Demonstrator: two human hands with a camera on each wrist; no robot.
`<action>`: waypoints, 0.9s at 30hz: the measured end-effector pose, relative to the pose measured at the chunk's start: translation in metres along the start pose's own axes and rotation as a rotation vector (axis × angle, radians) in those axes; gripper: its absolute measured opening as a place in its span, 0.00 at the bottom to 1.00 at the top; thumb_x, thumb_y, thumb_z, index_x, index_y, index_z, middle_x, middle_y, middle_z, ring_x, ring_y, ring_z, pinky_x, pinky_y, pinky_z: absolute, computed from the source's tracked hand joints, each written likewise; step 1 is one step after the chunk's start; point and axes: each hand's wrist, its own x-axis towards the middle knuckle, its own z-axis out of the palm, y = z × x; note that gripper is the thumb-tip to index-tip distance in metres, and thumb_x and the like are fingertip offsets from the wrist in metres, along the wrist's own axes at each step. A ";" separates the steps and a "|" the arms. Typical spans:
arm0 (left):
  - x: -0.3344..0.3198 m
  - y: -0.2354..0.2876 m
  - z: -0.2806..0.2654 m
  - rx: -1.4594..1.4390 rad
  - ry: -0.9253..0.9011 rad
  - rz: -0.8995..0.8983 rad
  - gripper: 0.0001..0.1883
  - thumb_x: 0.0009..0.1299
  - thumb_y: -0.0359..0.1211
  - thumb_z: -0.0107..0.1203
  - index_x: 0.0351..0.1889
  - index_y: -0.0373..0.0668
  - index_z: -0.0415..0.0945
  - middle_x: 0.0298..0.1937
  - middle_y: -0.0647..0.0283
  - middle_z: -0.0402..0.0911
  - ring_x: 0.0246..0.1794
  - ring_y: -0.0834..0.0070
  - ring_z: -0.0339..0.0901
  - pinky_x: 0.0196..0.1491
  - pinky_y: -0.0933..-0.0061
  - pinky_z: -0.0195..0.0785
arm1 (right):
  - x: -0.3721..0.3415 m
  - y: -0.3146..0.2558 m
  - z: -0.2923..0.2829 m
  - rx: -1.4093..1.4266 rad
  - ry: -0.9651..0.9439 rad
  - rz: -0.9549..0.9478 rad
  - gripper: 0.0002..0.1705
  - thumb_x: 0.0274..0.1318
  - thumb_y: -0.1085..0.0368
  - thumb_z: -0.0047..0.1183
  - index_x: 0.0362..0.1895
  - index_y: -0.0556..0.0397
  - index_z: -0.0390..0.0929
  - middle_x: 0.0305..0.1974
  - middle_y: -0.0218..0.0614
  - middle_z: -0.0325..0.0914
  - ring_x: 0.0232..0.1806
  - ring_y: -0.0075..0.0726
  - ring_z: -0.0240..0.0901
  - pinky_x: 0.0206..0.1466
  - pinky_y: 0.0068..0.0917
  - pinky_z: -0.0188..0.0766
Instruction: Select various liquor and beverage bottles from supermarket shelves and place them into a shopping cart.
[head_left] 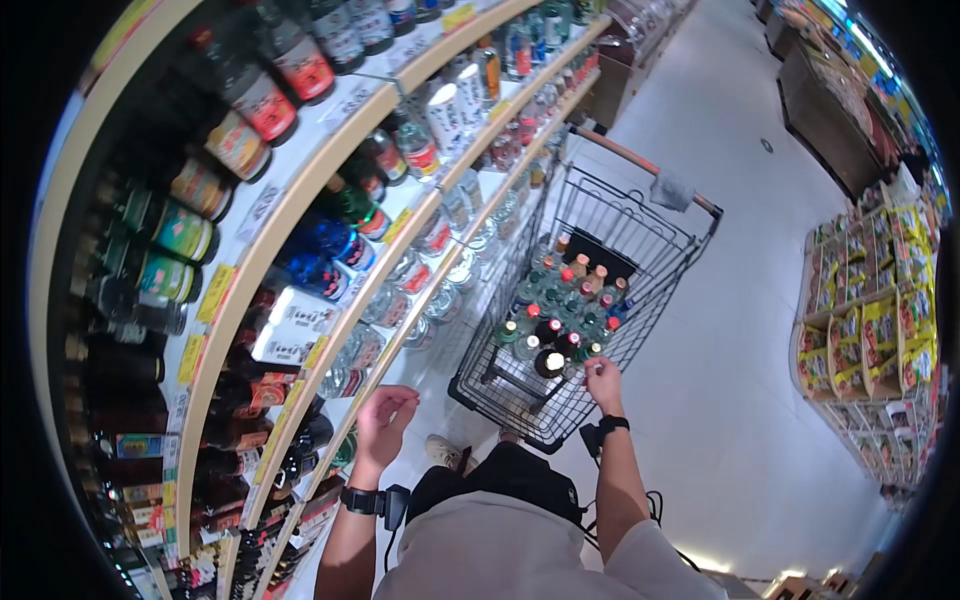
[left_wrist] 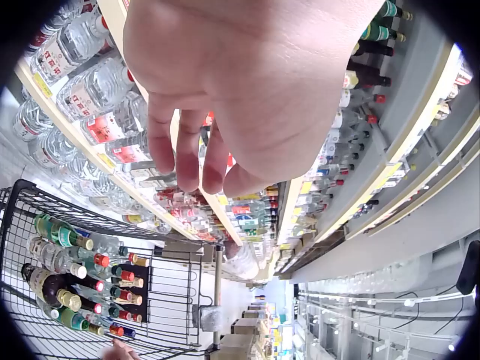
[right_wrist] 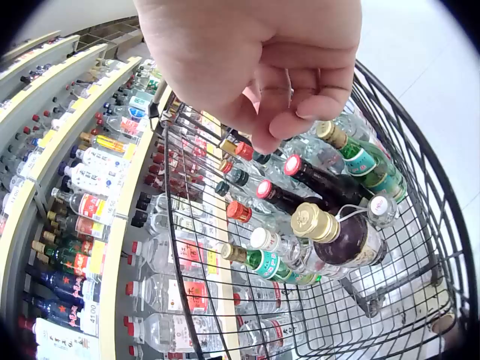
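My right hand (head_left: 604, 384) is over the near right part of a shopping cart (head_left: 648, 325), fingers loosely bent and holding nothing. In the right wrist view its fingertips are close above a green bottle (right_wrist: 369, 161) with a gold cap. Several other glass bottles stand in the cart, among them a dark round bottle (right_wrist: 349, 240) with a gold cap and a clear bottle with a white cap (right_wrist: 264, 238). My left hand (head_left: 384, 425) hangs between the cart and the shelf, its fingers relaxed around nothing.
Tiered shelves (head_left: 410, 205) full of bottles line the left side. The cart's handle (head_left: 625, 155), with a grey wrapped lump (head_left: 672, 190) on it, is at the far end. A display rack of yellow packets (head_left: 880, 330) stands across the aisle.
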 end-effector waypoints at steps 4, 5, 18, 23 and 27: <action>-0.009 -0.002 -0.014 -0.004 0.029 0.044 0.06 0.69 0.19 0.58 0.40 0.37 0.74 0.43 0.62 0.81 0.45 0.77 0.80 0.50 0.75 0.73 | -0.008 -0.016 0.001 0.034 -0.002 -0.031 0.07 0.62 0.68 0.51 0.40 0.55 0.80 0.21 0.37 0.81 0.20 0.27 0.78 0.23 0.27 0.73; -0.010 -0.007 -0.018 -0.035 0.031 0.052 0.06 0.69 0.20 0.58 0.39 0.37 0.73 0.43 0.62 0.81 0.45 0.77 0.80 0.50 0.75 0.73 | -0.006 -0.013 0.005 0.046 -0.023 -0.069 0.08 0.63 0.66 0.52 0.39 0.58 0.79 0.21 0.37 0.80 0.20 0.27 0.77 0.23 0.26 0.72; -0.049 -0.011 -0.058 -0.014 0.178 0.019 0.08 0.73 0.32 0.60 0.44 0.38 0.75 0.39 0.69 0.80 0.40 0.84 0.76 0.46 0.78 0.73 | -0.029 -0.026 0.054 -0.038 -0.396 -0.082 0.19 0.63 0.63 0.52 0.19 0.58 0.77 0.15 0.34 0.74 0.15 0.26 0.69 0.18 0.28 0.63; -0.078 -0.015 -0.084 0.029 0.256 -0.017 0.06 0.73 0.28 0.59 0.44 0.37 0.76 0.41 0.67 0.81 0.41 0.83 0.78 0.46 0.80 0.73 | -0.033 -0.001 0.092 -0.006 -0.596 0.077 0.07 0.59 0.71 0.53 0.29 0.60 0.78 0.20 0.37 0.77 0.15 0.30 0.72 0.16 0.30 0.66; -0.104 -0.026 -0.105 -0.010 0.324 -0.002 0.05 0.73 0.28 0.59 0.44 0.39 0.76 0.40 0.69 0.80 0.40 0.84 0.77 0.44 0.81 0.73 | -0.030 0.036 0.130 -0.455 -0.689 -0.157 0.18 0.51 0.60 0.62 0.45 0.57 0.83 0.38 0.44 0.86 0.43 0.40 0.83 0.50 0.32 0.77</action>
